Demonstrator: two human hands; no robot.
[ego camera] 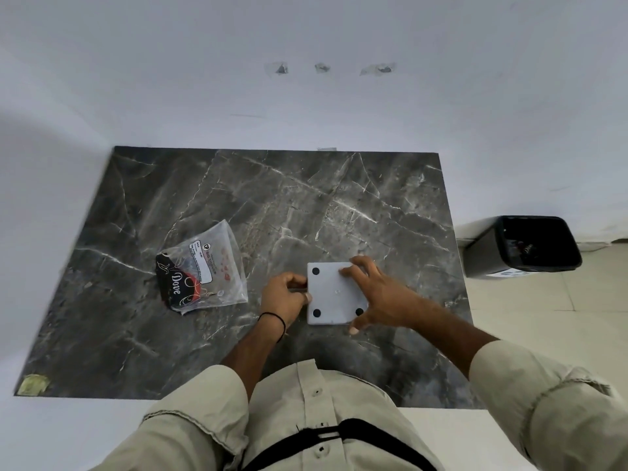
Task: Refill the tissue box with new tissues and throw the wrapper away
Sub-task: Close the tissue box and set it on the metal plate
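Note:
A white square tissue box [334, 295] lies upside down on the dark marble table [272, 198], its flat base with black round feet facing up. My left hand [285, 297] grips its left edge. My right hand [370, 294] spans the base from the right, fingers on the far corner and thumb at the near edge. A flat, clear plastic wrapper [207, 266] with a black and red printed end lies on the table to the left of my hands. No loose tissues show.
A black waste bin [523, 246] stands on the tiled floor just beyond the table's right edge. A white wall runs behind the table. A yellowish sticker [32, 384] sits at the table's near left corner.

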